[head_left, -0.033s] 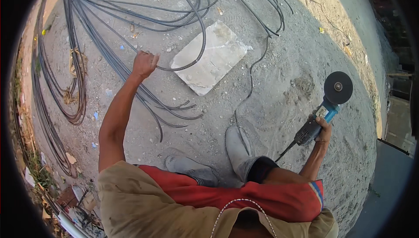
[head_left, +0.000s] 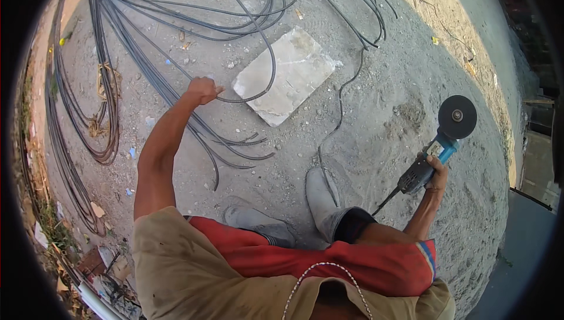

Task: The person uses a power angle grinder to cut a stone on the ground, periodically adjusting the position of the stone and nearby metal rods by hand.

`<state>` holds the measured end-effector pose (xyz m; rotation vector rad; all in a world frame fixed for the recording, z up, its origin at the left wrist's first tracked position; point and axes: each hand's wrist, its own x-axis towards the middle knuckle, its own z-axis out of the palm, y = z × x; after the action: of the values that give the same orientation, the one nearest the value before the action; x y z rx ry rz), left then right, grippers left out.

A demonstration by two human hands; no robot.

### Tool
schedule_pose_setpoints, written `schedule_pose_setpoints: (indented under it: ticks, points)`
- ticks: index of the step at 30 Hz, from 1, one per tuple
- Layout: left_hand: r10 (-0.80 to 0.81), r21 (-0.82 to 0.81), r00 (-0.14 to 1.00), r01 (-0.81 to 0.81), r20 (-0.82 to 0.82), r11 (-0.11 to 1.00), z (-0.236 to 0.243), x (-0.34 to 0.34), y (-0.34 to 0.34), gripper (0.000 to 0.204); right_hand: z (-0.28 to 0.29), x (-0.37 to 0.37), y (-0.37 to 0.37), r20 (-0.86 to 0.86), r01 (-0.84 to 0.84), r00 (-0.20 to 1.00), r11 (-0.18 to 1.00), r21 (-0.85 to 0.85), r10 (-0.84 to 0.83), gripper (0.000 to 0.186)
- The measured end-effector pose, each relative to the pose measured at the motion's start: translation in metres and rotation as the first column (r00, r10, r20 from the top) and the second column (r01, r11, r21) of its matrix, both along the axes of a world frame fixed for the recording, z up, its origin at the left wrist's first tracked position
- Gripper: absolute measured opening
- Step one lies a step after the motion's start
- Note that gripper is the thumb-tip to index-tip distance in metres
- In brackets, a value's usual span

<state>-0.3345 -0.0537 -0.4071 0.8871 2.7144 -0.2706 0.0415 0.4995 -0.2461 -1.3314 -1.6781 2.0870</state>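
Note:
My left hand [head_left: 202, 90] is closed round a ribbed steel bar [head_left: 272, 61]. The bar runs down from the far edge, curves over a pale stone slab [head_left: 296, 79] and turns back into my fist. Out to the right, my right hand [head_left: 437, 173] grips an angle grinder [head_left: 414, 174] by its dark body. The grinder's black cutting disc [head_left: 470, 121] points away from me and stands off the bar. Whether the disc spins cannot be told. Part of the bar inside my left fist is hidden.
Bundled steel bars [head_left: 144, 64] lie at left, some ends curving near my boots [head_left: 258, 223]. A dark cable [head_left: 339, 114] snakes from the far bars to my right boot. Bent bar loops [head_left: 111, 138] and litter line the left side. Dusty ground [head_left: 364, 144] surrounds the slab.
My left hand has shifted slightly down and to the right, its wrist turned, and the curved bar has swung a little with it. The grinder stays almost where it was.

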Motion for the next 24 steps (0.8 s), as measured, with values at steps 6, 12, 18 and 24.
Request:
schedule_pose_setpoints:
  ticks: [6,12,18,24]
  points:
    - [0.02,0.193,0.999,-0.024,0.027,0.981,0.055,-0.006,-0.009,0.048,-0.001,-0.006,0.008,0.018,-0.041,0.999,0.986,0.159,0.039,0.056]
    - [0.242,0.499,0.97,-0.203,-0.014,0.843,0.056,0.015,-0.035,0.054,-0.007,-0.016,0.009,0.051,-0.075,0.996,0.996,0.047,0.073,0.054]
    - [0.083,0.351,0.996,-0.065,-0.037,0.934,0.044,0.07,-0.081,0.046,-0.004,-0.013,-0.003,-0.109,-0.005,0.994,0.999,0.045,0.01,0.057]
    - [0.171,0.679,0.982,-0.074,-0.077,0.73,0.038,0.063,-0.031,0.025,0.001,-0.014,-0.005,-0.05,0.016,0.999,0.996,0.082,-0.012,0.059]
